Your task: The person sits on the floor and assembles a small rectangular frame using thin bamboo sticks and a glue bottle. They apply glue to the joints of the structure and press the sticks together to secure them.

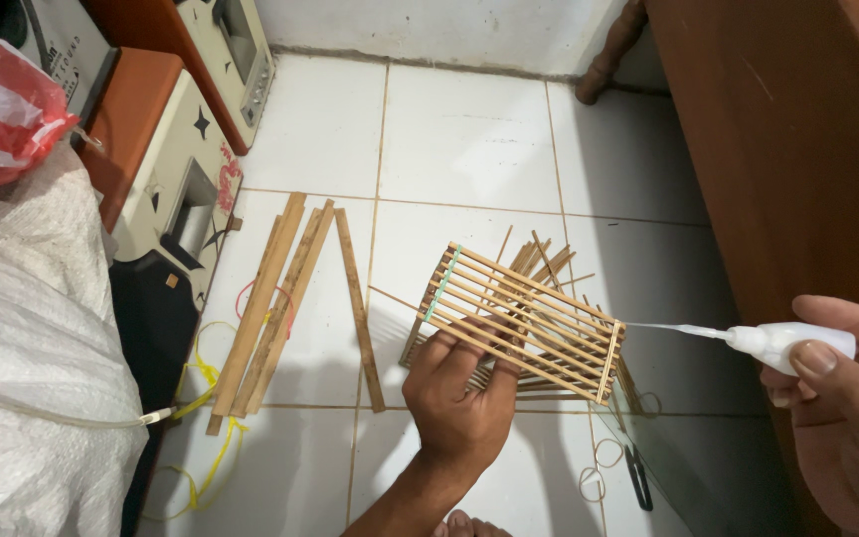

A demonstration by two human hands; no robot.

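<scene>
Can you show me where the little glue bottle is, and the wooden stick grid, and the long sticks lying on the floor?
Small white plastic glue bottle (787,340), head view, on its body.
Flat grid of thin bamboo sticks (524,308), head view, on its middle slats.
Loose bundle of long bamboo strips (275,298), head view, on the middle.

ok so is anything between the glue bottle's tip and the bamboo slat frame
Nothing visible. The glue bottle in the right hand has its thin nozzle reaching the right edge of the bamboo slat frame with only bare air between; the left hand steadies the frame's near side, away from the nozzle.
</scene>
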